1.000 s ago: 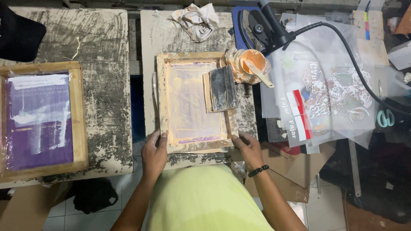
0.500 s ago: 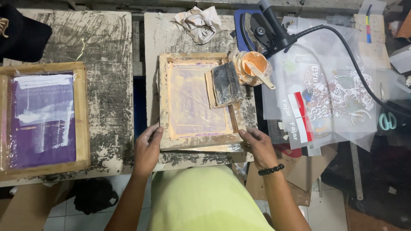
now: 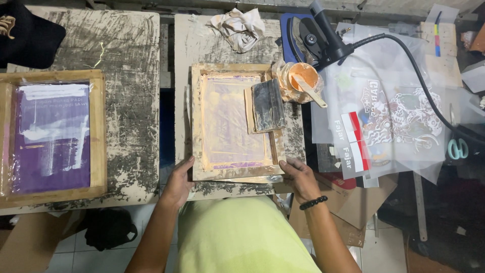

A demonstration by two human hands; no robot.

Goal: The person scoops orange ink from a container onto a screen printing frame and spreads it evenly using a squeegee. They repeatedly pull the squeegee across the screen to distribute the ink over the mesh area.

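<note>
Both hands gripped the wooden screen frame [image 3: 235, 121] at its near corners, the left hand [image 3: 180, 182] and right hand [image 3: 298, 178] each clamped on its edge, apparently to steady it, while the squeegee [image 3: 267, 105] rested on the frame's right side beside the ink cup [image 3: 301, 78].

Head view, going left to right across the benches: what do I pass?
Purple screen frame → left hand → orange-stained screen frame → right hand → printed transparent films → scissors.

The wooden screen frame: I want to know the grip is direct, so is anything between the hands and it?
Nothing visible: the left hand and right hand touch the wooden screen frame at its near corners.
</note>
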